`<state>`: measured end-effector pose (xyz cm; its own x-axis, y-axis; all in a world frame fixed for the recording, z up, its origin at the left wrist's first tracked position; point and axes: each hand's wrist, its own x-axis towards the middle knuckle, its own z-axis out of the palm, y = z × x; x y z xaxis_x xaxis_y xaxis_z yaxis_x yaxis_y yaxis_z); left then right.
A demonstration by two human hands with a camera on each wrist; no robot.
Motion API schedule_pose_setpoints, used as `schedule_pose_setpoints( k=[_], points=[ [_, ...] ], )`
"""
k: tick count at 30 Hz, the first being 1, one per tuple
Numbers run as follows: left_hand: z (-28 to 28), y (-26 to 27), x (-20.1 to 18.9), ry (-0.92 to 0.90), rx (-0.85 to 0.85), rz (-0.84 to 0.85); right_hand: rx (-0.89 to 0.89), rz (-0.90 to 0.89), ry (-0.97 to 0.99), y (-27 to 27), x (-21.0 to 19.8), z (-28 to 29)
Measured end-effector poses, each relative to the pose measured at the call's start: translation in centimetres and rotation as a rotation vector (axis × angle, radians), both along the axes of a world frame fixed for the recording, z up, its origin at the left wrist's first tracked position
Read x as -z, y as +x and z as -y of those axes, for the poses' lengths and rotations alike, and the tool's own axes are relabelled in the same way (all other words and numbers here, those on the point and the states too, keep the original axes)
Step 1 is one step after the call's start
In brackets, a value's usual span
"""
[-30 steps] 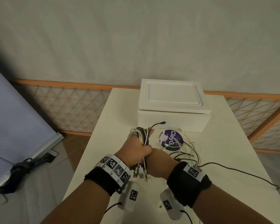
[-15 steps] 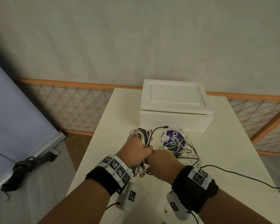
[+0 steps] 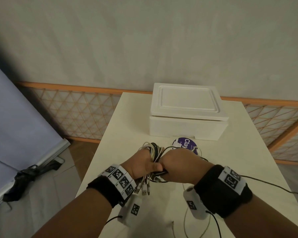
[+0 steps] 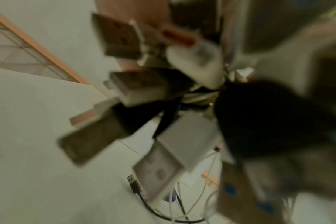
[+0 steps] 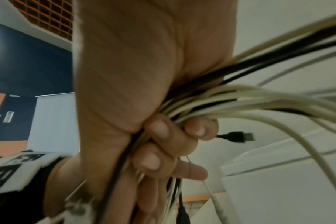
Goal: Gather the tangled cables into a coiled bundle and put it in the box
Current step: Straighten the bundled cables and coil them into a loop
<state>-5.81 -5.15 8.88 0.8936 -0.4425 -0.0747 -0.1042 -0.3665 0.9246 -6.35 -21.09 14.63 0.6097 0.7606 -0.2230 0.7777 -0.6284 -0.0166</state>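
A bundle of white and black cables (image 3: 153, 149) stands looped in my left hand (image 3: 143, 164), which grips it in a fist above the table. My right hand (image 3: 177, 162) is pressed against the left one, curled round strands on the bundle's right side. Several USB plugs (image 3: 143, 188) hang below my left fist and fill the blurred left wrist view as USB plugs (image 4: 136, 89). In the right wrist view, fingers (image 5: 161, 133) curl round the cables (image 5: 240, 98). The white foam box (image 3: 187, 129) sits behind, its lid (image 3: 187, 102) on.
A purple round disc (image 3: 185, 144) lies between my hands and the box. A loose black cable (image 3: 268, 185) trails right toward the table's edge, and thin white strands (image 3: 184, 225) lie near the front. The white table (image 3: 127, 121) is narrow, with floor and an orange lattice screen (image 3: 76, 114) at the left.
My right hand has come up from under and behind the left fist to the bundle's right side. The loose strands over the purple disc have been drawn in.
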Motion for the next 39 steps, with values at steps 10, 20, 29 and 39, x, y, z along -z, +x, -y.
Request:
schedule_pose_setpoints(
  k=[10,20,29,39],
  points=[
    [0.1,-0.5,-1.0,0.128,0.106,-0.083,-0.101,-0.053,-0.177,0.3,-0.2,0.2],
    [0.5,-1.2,-1.6,0.155,0.053,-0.088,-0.087,0.009,0.091,2.3,-3.0,0.7],
    [-0.2,-0.5,-3.5,-0.117,0.044,-0.195,-0.004,0.196,0.862,4.8,2.5,-0.1],
    [1.7,-1.5,-3.3,-0.486,0.263,-0.356,0.427,-0.786,1.36,3.6,2.2,-1.2]
  ],
)
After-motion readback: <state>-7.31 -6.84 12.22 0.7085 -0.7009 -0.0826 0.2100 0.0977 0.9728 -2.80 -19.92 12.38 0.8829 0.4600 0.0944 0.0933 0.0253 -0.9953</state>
